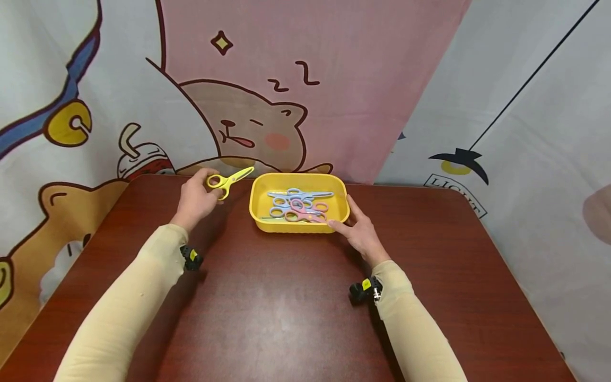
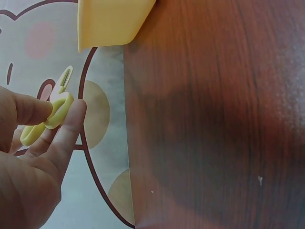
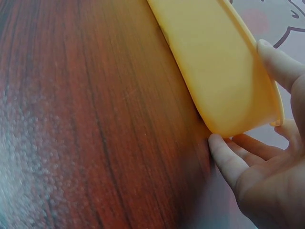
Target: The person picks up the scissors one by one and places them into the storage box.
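My left hand (image 1: pixel 194 199) pinches a pair of yellow scissors (image 1: pixel 229 182) by the handle loops, in the air left of a yellow plastic tray (image 1: pixel 291 227). Their blades point up and right toward the tray. In the left wrist view, the thumb and fingers close on the yellow scissors' loops (image 2: pixel 59 109). At the tray's right end, my right hand (image 1: pixel 363 233) grips it, with the thumb on the front rim. The right wrist view has the fingers around the end wall of the tray (image 3: pixel 214 62). Inside lie several blue scissors (image 1: pixel 282 202) and pink scissors (image 1: pixel 305 216), overlapping one another.
The tray stands near the back edge of a dark reddish-brown wooden table (image 1: pixel 267 297). Just behind rises a cartoon-printed curtain (image 1: pixel 353 79). Each wrist carries a small black camera, one on the left sleeve (image 1: pixel 143 270) and one on the right sleeve (image 1: pixel 410 318).
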{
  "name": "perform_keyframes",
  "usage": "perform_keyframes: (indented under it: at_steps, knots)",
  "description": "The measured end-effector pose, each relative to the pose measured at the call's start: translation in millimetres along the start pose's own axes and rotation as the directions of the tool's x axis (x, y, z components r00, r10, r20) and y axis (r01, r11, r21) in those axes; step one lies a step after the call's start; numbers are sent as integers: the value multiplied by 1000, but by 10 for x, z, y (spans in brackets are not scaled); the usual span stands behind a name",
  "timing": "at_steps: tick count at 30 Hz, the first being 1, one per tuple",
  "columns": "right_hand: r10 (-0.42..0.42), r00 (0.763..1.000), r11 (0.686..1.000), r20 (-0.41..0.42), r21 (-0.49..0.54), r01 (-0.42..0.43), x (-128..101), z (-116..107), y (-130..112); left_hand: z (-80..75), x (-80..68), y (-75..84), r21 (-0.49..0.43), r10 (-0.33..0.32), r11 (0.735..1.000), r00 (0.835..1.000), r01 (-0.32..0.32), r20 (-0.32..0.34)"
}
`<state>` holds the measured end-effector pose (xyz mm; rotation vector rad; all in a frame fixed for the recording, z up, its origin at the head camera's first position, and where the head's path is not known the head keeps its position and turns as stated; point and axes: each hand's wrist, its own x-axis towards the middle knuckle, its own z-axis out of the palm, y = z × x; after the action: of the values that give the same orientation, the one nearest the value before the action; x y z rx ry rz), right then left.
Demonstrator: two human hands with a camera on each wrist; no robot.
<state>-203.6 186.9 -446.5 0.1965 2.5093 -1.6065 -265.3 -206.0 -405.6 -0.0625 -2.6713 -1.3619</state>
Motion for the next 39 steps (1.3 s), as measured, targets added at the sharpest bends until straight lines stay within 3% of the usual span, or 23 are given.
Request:
perform_keyframes:
  at_steps: [26, 39]
  knots:
    - [4, 1000, 1000, 0, -2, -4, -7, -4, -4, 36, -6, 87, -9, 40, 999, 999, -40, 18]
    - [-4, 1000, 1000, 6, -3, 4, 6, -11, 8, 26, -20, 205, -35, 46, 998, 996, -43, 74]
